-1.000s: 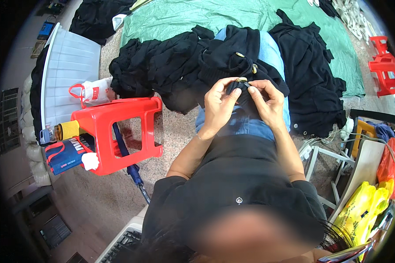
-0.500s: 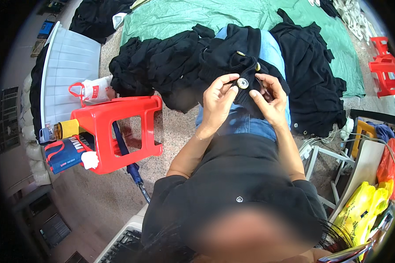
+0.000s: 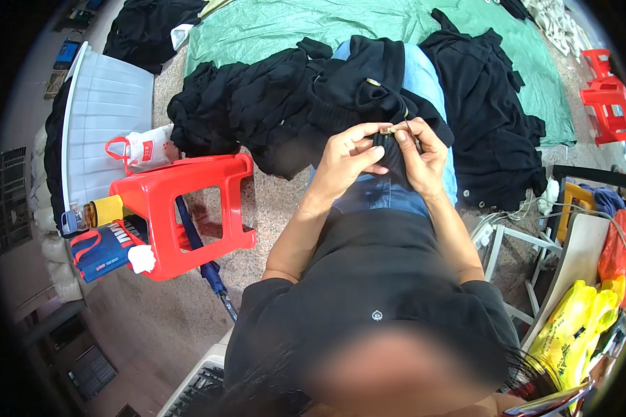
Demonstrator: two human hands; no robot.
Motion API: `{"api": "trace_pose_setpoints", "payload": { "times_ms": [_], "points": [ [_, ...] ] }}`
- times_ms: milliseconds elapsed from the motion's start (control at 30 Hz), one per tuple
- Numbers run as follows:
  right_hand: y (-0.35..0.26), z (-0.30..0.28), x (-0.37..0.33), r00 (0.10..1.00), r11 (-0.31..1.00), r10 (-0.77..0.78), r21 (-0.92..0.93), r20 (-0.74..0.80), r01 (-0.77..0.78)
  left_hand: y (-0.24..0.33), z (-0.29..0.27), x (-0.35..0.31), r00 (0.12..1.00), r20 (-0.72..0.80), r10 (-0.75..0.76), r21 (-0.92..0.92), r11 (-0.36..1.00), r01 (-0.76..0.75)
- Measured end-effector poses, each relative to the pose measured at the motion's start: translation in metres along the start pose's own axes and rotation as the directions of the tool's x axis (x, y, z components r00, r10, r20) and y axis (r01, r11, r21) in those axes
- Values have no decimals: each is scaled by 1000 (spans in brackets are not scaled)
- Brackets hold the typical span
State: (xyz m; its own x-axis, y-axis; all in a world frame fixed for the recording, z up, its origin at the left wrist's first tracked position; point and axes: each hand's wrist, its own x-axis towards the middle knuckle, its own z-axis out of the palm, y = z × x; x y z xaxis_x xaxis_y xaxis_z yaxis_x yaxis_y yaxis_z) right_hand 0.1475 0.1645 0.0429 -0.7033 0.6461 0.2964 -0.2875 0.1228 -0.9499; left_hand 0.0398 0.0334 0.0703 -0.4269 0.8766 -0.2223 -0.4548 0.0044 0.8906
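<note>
A black knit garment [image 3: 358, 97] with pale round buttons lies across my lap over blue jeans. My left hand [image 3: 348, 161] pinches its ribbed edge from the left, fingertips at a button [image 3: 387, 130] now seen edge-on. From the right, my right hand [image 3: 424, 156] meets it, thumb and forefinger closed on the cloth beside that button. The fingertips of both hands nearly touch. Whether anything thin is held between them is too small to tell. Another button [image 3: 373, 82] shows farther up the garment.
Black garments [image 3: 247, 104] are heaped on the left, with another [image 3: 480, 118] on the right, by a green sheet [image 3: 292, 24]. A red stool [image 3: 181, 174] carrying a bottle and a box stands left, near a pale blue tub [image 3: 108, 104]. Yellow bags [image 3: 570, 340] sit at lower right.
Both hands have drawn closer together at the button. The button has turned from face-up to edge-on, and the ribbed cloth is folded under my fingers.
</note>
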Motion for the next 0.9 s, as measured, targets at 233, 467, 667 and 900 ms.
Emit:
{"api": "trace_pose_setpoints", "payload": {
  "times_ms": [233, 467, 667, 900],
  "points": [
    [8, -2, -2, 1000, 999, 14, 31, 18, -14, -7, 1, 2, 998, -60, 37, 20, 999, -36],
    [14, 0, -4, 979, 923, 203, 327, 34, -203, -15, 11, 3, 933, -146, 330, 398, 883, -250],
    [-18, -10, -10, 985, 911, -156, -374, 76, 173, -7, 9, -2, 943, -200, 265, 349, 919, -184],
    [-18, -3, -20, 910, 696, -391, -602, 140, 391, 3, 18, -5, 943, -205, 264, 263, 942, -207]
  ]
}}
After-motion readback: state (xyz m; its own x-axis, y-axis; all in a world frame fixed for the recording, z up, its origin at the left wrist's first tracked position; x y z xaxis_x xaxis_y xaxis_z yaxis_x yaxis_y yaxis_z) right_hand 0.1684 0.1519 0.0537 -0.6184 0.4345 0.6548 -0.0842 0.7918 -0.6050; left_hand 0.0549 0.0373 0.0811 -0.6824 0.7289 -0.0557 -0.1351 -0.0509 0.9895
